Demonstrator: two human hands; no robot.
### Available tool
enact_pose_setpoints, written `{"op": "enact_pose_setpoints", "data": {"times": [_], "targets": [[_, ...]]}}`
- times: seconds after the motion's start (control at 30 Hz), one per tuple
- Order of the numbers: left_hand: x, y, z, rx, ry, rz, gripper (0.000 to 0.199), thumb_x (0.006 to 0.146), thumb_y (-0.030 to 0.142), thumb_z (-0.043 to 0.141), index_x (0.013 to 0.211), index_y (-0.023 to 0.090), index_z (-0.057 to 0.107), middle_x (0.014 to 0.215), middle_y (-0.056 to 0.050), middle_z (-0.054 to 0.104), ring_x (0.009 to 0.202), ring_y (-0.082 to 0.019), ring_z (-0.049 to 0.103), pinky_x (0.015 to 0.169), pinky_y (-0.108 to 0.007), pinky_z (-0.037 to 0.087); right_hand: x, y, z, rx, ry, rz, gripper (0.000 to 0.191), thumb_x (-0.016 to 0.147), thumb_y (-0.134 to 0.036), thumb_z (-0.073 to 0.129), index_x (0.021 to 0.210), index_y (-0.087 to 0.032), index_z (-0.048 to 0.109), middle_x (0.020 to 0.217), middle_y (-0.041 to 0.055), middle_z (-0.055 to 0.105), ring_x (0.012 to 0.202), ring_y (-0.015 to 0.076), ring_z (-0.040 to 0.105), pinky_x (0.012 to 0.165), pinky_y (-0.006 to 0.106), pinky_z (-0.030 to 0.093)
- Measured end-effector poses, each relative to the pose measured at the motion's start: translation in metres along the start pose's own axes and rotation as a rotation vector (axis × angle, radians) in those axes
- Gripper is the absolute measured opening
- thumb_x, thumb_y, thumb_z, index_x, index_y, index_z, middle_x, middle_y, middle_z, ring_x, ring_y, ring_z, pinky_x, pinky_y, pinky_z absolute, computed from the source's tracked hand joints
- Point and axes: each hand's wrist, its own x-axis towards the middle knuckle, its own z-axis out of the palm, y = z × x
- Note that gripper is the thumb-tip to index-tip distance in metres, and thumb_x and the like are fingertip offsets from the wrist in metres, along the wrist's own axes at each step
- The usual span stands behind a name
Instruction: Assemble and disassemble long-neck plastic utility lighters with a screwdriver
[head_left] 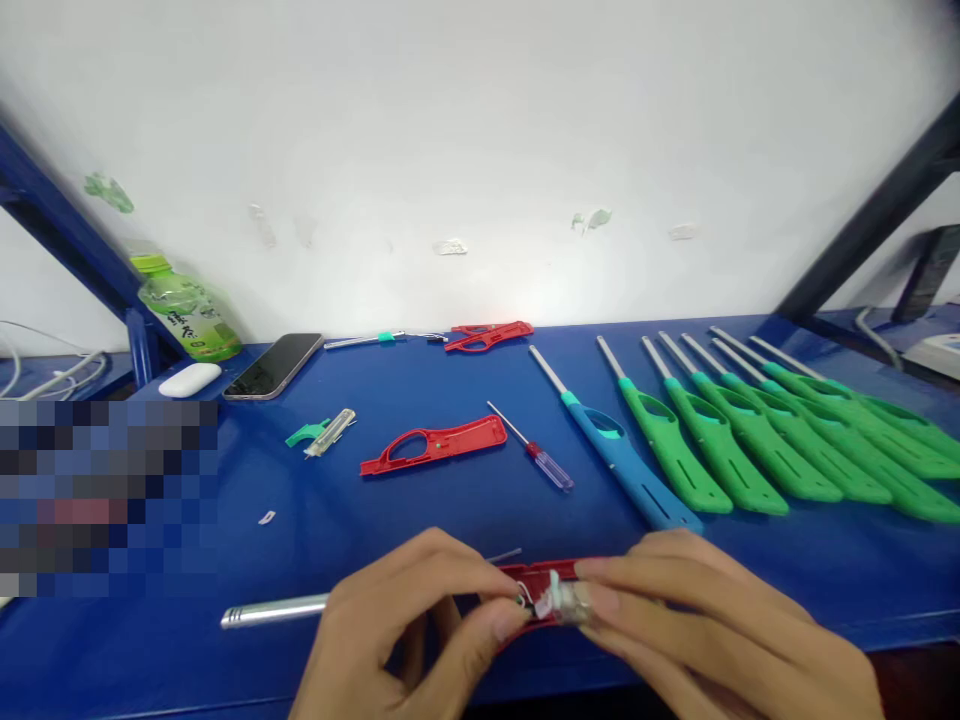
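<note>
Near the table's front edge lies a red lighter shell half, open side up, with small parts inside. The thumb and forefinger of my left hand pinch a thin wire over the shell. A silver metal tube sticks out to the left from beneath that hand. My right hand has its fingers closed on a clear fuel tank with a pale green piece at its end, set in or just over the shell. My fingers hide much of the shell and the parts' connections.
Behind my hands lie another red shell half, a screwdriver and a clear tank with a green trigger. A blue lighter and several green lighters line the right. A phone and bottle stand back left.
</note>
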Motion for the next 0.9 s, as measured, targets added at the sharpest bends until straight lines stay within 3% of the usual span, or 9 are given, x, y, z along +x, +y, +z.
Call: {"op": "enact_pose_setpoints", "data": {"times": [0.13, 0.23, 0.33, 0.53, 0.73, 0.83, 0.9], "targets": [[0.0, -0.014, -0.009, 0.439, 0.184, 0.175, 0.017, 0.103, 0.025, 0.069, 0.115, 0.034, 0.076, 0.109, 0.002, 0.077, 0.098, -0.017, 0.073, 0.084, -0.026, 0.062, 0.002, 0.004, 0.006, -0.009, 0.022, 0.017, 0.024, 0.096, -0.005, 0.073, 0.115, -0.019, 0.078, 0.101, 0.003, 0.085, 0.087, 0.0167, 0.081, 0.081, 0.025, 0.067], [0.0, -0.023, -0.011, 0.57, 0.111, 0.234, 0.023, 0.105, 0.02, 0.062, 0.121, 0.03, 0.075, 0.119, -0.002, 0.073, 0.111, -0.02, 0.065, 0.094, -0.032, 0.061, 0.003, 0.005, 0.008, -0.064, 0.006, 0.0, 0.021, 0.099, -0.005, 0.07, 0.115, -0.017, 0.077, 0.101, 0.0032, 0.085, 0.089, 0.0144, 0.08, 0.089, 0.024, 0.065], [-0.001, -0.026, -0.01, 0.585, -0.018, 0.195, 0.025, 0.107, 0.02, 0.059, 0.125, 0.028, 0.074, 0.12, -0.003, 0.071, 0.112, -0.021, 0.062, 0.095, -0.032, 0.062, 0.003, 0.006, 0.01, -0.083, -0.018, 0.002, 0.021, 0.101, -0.007, 0.067, 0.116, -0.018, 0.077, 0.102, 0.0025, 0.085, 0.089, 0.013, 0.079, 0.09, 0.023, 0.063], [-0.003, -0.022, -0.013, 0.546, -0.111, 0.163, 0.023, 0.108, 0.019, 0.057, 0.118, 0.03, 0.074, 0.112, 0.0, 0.071, 0.104, -0.018, 0.062, 0.089, -0.028, 0.061, 0.0, 0.008, 0.011, -0.105, -0.066, 0.021, 0.022, 0.105, -0.012, 0.064, 0.122, -0.022, 0.075, 0.105, 0.0011, 0.083, 0.088, 0.0134, 0.077, 0.09, 0.027, 0.06], [-0.004, -0.025, -0.018, 0.551, -0.097, 0.215, 0.024, 0.107, 0.015, 0.056, 0.115, 0.031, 0.072, 0.108, 0.001, 0.07, 0.098, -0.017, 0.064, 0.085, -0.027, 0.061, -0.008, 0.014, 0.01, -0.152, -0.186, 0.06, 0.036, 0.107, -0.015, 0.061, 0.141, -0.026, 0.066, 0.116, 0.0006, 0.08, 0.1, 0.0138, 0.076, 0.1, 0.025, 0.056], [-0.007, -0.027, -0.017, 0.58, -0.083, 0.267, 0.026, 0.107, 0.012, 0.053, 0.115, 0.028, 0.072, 0.108, -0.002, 0.07, 0.095, -0.018, 0.064, 0.082, -0.03, 0.061, -0.01, 0.015, 0.01, -0.117, -0.236, 0.113, 0.048, 0.11, -0.013, 0.048, 0.157, -0.024, 0.053, 0.118, 0.0045, 0.075, 0.102, 0.0121, 0.075, 0.096, 0.021, 0.058], [-0.009, -0.027, -0.018, 0.619, -0.099, 0.291, 0.028, 0.105, 0.01, 0.052, 0.117, 0.026, 0.072, 0.11, -0.003, 0.07, 0.095, -0.02, 0.063, 0.08, -0.032, 0.062, -0.011, 0.014, 0.01, -0.088, -0.289, 0.143, 0.049, 0.11, -0.011, 0.041, 0.157, -0.025, 0.052, 0.118, 0.0063, 0.072, 0.101, 0.0114, 0.075, 0.091, 0.018, 0.06]]}}
